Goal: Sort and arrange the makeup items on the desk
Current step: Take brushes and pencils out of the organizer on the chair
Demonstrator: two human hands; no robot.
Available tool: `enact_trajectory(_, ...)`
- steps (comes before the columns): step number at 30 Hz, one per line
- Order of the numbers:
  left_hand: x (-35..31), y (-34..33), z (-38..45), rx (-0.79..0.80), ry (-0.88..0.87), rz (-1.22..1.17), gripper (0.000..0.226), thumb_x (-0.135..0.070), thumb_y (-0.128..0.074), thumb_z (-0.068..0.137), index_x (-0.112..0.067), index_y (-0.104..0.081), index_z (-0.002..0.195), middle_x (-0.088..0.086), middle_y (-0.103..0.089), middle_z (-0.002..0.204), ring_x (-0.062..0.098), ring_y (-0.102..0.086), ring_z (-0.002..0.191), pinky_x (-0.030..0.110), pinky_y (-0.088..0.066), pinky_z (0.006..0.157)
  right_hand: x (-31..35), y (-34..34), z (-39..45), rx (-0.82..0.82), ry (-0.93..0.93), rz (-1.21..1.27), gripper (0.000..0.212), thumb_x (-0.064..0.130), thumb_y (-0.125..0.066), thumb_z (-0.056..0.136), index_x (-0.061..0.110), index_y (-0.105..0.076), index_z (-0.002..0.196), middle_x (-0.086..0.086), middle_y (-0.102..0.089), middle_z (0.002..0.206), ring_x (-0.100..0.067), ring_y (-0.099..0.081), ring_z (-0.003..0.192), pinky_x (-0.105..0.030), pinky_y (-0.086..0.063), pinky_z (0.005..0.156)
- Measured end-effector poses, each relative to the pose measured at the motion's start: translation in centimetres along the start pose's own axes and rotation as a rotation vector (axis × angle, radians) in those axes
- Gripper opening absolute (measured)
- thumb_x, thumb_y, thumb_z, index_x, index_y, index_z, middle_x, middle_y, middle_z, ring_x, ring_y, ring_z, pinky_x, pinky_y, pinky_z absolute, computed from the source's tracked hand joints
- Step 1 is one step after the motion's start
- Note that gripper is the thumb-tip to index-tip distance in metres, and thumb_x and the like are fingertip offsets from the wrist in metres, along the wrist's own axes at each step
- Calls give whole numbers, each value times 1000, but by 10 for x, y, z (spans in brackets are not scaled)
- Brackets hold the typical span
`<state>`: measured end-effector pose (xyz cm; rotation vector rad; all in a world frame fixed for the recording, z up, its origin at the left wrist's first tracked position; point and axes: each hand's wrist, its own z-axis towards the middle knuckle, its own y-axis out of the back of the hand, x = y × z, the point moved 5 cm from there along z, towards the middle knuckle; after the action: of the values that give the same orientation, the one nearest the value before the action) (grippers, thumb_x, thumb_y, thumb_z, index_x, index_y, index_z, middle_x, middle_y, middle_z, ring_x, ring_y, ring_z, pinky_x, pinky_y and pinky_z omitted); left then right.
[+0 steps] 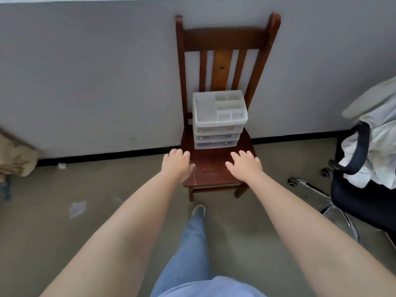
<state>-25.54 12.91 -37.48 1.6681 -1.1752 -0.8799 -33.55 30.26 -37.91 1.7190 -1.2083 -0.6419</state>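
My left hand [176, 166] and right hand [246, 168] spread open, holding nothing, over wooden chair [216, 168], plastic organizer [218, 118] at 12 o'clock, grey wall [96, 82] behind, office chair [360, 189] at 3 o'clock.

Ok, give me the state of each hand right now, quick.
Left hand: open, empty, reaching toward the wooden chair.
Right hand: open, empty, over the seat in front of the clear drawer organizer.

Head-worn view, facing forward and down, chair [216, 168] near

glossy dark wood chair [216, 168]; frosted translucent plastic organizer [218, 118]; matt grey wall [96, 82]; dull carpeted floor [53, 221].
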Motion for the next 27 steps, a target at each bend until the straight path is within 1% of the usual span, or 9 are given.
enact_trajectory(5, 12, 8, 108, 42, -44, -7, 44, -41, -41, 94, -8, -44, 122, 12, -46, 130, 29, -36, 128, 39, -34, 101, -2, 2, 95, 93, -72, 66, 48, 41, -32, 96, 16, -37, 137, -8, -39, 141, -27, -27, 134, -45, -27, 109)
enact_trajectory(9, 15, 4, 169, 88, -75, -26, 44, -38, -41, 94, -7, -42, 126, 13, -40, 137, 30, -30, 133, 40, -31, 104, -1, -7, 144, 172, -102, 227, 50, 39, -33, 97, 11, -36, 137, -10, -41, 139, -28, -33, 131, -43, -33, 105)
enact_trajectory(14, 12, -4, 224, 49, -113, -54, 49, -25, -32, 98, -5, -24, 143, 13, -16, 154, 28, -10, 144, 42, -12, 116, -5, -17, 193, 219, -238, 600, 51, 36, -34, 98, 6, -34, 140, -14, -40, 143, -29, -38, 131, -35, -35, 102)
enact_trajectory(17, 10, -15, 248, 75, -110, -43, 53, -22, -25, 101, -2, -8, 146, 14, 0, 157, 27, 3, 145, 40, -1, 117, -10, -22, 223, 194, -429, 933, 45, 32, -33, 99, 5, -41, 135, -16, -46, 137, -31, -44, 125, -35, -37, 99)
enact_trajectory(19, 9, -22, 260, 110, -111, -21, 55, -24, -22, 101, -2, 0, 147, 14, 9, 156, 26, 10, 145, 36, 6, 117, -13, -32, 242, 184, -625, 1307, 46, 31, -36, 98, 4, -40, 135, -17, -43, 140, -32, -43, 128, -39, -36, 107)
enact_trajectory(21, 9, -29, 269, 130, -115, 4, 56, -26, -20, 102, -1, 4, 146, 14, 14, 155, 26, 14, 144, 34, 11, 115, -11, -43, 255, 181, -769, 1691, 42, 28, -41, 97, 5, -40, 133, -18, -43, 139, -30, -44, 128, -40, -35, 108)
enact_trajectory(23, 8, -34, 273, 116, -121, -2, 57, -25, -21, 102, 1, 4, 145, 15, 16, 155, 27, 15, 144, 32, 14, 112, -8, -49, 265, 178, -826, 1983, 41, 24, -45, 96, 7, -38, 133, -16, -44, 137, -28, -46, 125, -41, -33, 107)
enact_trajectory(25, 7, -34, 272, 114, -123, -37, 57, -23, -23, 102, 3, 3, 145, 17, 15, 154, 28, 14, 144, 31, 16, 110, -5, -53, 268, 165, -845, 2171, 39, 22, -49, 95, 8, -39, 130, -15, -46, 134, -28, -46, 125, -41, -33, 107)
enact_trajectory(27, 7, -34, 272, 120, -121, -56, 57, -22, -24, 101, 3, 2, 145, 18, 14, 154, 29, 14, 144, 30, 16, 110, -4, -55, 272, 152, -833, 2287, 26, 19, -53, 92, 10, -47, 116, -14, -49, 127, -28, -48, 122, -39, -36, 103)
